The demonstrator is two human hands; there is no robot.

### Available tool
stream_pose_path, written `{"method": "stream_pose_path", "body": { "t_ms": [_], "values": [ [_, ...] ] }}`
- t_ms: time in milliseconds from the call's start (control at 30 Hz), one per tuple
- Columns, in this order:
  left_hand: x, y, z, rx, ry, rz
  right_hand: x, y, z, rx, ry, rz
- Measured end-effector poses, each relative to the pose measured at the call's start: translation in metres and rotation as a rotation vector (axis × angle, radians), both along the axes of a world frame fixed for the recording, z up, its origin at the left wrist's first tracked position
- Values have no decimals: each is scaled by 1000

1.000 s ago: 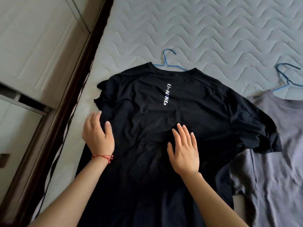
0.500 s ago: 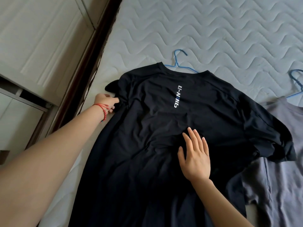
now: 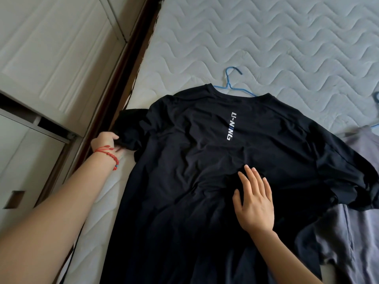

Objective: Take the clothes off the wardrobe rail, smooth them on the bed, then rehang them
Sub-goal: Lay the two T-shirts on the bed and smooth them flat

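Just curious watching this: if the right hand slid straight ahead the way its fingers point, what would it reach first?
Probably the white lettering on the black T-shirt; the right hand lies flat, pointing up the cloth.

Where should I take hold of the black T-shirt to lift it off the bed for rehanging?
Grip the blue hanger by its hook, reaching in from beyond the collar. The hook lies bare on the mattress above the black T-shirt neckline, and its arms seem to run inside the shoulders, so the shirt should lift with it.

Black T-shirt [image 3: 205, 181] flat on bed [image 3: 266, 48], perhaps back-up.
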State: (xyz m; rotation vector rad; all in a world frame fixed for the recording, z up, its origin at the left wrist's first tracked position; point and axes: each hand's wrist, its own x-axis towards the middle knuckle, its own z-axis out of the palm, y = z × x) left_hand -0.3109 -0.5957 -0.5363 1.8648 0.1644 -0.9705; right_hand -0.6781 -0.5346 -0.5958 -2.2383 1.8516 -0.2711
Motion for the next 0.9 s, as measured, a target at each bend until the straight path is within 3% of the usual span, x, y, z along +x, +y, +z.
{"method": "stream_pose_path", "body": {
  "t_ms": [100, 233, 333, 433, 500, 600, 700, 900],
  "values": [
    [-10, 10, -9, -155, 194, -1, 1, 0, 0, 6, 3, -2],
    [-3, 14, -12, -172, 120, 14, 1, 0, 1, 5, 10, -3],
    [41, 28, -38, -37, -13, 118, 1, 0, 2, 5, 9, -6],
    [54, 49, -50, 117, 0, 109, 2, 0, 3, 13, 15, -8],
    [41, 51, -38, 223, -80, 26, 2, 0, 3, 11, 17, -7],
    [34, 36, -31, 284, -408, -81, 3, -1, 3, 12, 17, -8],
    [29, 16, -24, 267, -677, -426, 2, 0, 2, 5, 18, -8],
    [33, -7, -35, 92, -817, -882, 3, 0, -1, -22, 7, -8]
  ]
}}
